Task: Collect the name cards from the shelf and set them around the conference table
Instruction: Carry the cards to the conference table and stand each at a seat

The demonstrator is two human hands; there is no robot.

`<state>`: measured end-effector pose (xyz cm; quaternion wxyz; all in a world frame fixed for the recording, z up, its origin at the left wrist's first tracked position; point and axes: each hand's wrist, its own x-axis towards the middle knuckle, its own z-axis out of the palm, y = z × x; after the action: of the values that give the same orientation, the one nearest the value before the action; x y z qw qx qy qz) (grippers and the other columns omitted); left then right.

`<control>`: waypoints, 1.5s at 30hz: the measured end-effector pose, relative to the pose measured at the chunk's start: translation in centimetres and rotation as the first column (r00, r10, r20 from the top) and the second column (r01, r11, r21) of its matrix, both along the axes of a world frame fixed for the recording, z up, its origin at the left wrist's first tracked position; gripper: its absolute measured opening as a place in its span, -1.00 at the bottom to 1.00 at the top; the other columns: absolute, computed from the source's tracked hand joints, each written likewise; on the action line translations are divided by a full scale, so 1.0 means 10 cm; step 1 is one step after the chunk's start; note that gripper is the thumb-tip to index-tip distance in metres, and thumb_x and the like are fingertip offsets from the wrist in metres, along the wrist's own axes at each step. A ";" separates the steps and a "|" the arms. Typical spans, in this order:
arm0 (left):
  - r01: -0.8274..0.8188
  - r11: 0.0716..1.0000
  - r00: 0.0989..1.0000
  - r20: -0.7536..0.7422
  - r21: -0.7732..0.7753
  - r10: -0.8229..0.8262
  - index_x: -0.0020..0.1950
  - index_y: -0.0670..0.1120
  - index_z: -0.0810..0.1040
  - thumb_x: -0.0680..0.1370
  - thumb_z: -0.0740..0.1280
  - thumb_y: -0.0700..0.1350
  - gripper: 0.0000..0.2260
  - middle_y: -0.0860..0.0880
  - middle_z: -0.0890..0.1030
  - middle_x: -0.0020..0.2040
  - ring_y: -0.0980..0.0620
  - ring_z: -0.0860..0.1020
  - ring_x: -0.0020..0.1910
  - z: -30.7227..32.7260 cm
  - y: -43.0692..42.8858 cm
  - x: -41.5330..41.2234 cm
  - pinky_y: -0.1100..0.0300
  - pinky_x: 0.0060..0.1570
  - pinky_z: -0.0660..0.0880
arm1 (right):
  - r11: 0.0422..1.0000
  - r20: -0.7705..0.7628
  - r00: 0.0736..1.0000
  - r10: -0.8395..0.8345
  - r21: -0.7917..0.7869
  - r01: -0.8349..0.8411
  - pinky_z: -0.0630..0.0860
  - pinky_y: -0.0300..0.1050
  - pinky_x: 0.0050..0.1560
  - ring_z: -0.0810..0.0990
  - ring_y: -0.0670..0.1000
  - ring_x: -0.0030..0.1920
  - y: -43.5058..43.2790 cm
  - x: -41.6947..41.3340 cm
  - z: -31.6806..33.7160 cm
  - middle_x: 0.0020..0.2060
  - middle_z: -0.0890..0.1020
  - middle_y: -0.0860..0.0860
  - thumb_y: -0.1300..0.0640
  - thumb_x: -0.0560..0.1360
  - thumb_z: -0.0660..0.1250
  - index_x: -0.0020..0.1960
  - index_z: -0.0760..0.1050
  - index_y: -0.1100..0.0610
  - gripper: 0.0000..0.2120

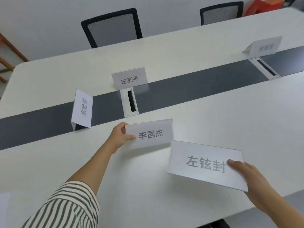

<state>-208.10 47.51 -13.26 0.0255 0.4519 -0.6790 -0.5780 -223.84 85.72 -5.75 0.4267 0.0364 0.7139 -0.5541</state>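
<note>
Right hand (pixel 245 176) pinches 左铉封 name card (pixel 204 165) above near table edge. Left hand (pixel 120 137) grips 李国杰 card (pixel 150 134) on white conference table (pixel 213 116). Three more cards stand along the dark centre strip (pixel 189 86).

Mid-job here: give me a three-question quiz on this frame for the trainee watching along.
1. True or false: the left hand grips a name card by its left edge.
2. How many name cards are in view? A) three B) five C) seven
3. Fill in: the right hand holds the card nearest the ____.

Key
1. True: it holds the middle card, at the table surface.
2. B: two held, including the near card, and three standing.
3. Camera.
</note>
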 end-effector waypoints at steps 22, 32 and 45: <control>0.515 0.446 0.854 0.486 -0.732 -0.187 0.28 -0.05 0.43 0.49 0.22 -0.25 -0.64 -0.07 0.54 0.12 -0.14 0.45 0.16 -0.52 0.00 -0.60 -0.08 0.40 0.15 | 0.997 0.117 0.990 0.074 0.002 -0.075 0.52 0.08 0.02 0.73 0.14 -0.11 -0.57 -0.17 -0.27 -0.04 0.74 0.16 0.03 0.29 0.40 0.00 0.67 0.17 -0.66; 0.546 0.401 0.835 0.515 -0.736 -0.192 0.29 -0.04 0.37 0.49 0.20 -0.20 -0.64 -0.06 0.48 0.17 -0.12 0.41 0.16 -0.53 -0.30 -0.74 -0.04 0.30 0.24 | 0.995 0.156 0.985 0.079 0.043 -0.087 0.51 0.17 0.11 0.72 0.18 -0.07 -0.66 -0.12 -0.34 -0.03 0.74 0.17 -0.15 0.07 0.54 0.01 0.69 0.15 -0.41; 0.626 0.446 0.760 0.630 -0.640 -0.161 0.55 -0.04 0.00 0.58 0.14 0.00 -0.42 -0.18 0.12 0.55 -0.21 0.03 0.53 -0.40 -0.21 -0.76 -0.22 0.47 -0.04 | 0.999 0.118 0.992 0.047 0.021 -0.050 0.52 0.09 0.00 0.73 0.13 -0.12 -0.56 -0.05 -0.17 -0.05 0.74 0.17 0.06 0.23 0.45 0.05 0.64 0.21 -0.58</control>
<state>-215.74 45.38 -17.28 -0.0765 0.3350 -0.9380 -0.0464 -224.36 80.08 -7.41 0.4806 0.0568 0.6949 -0.5318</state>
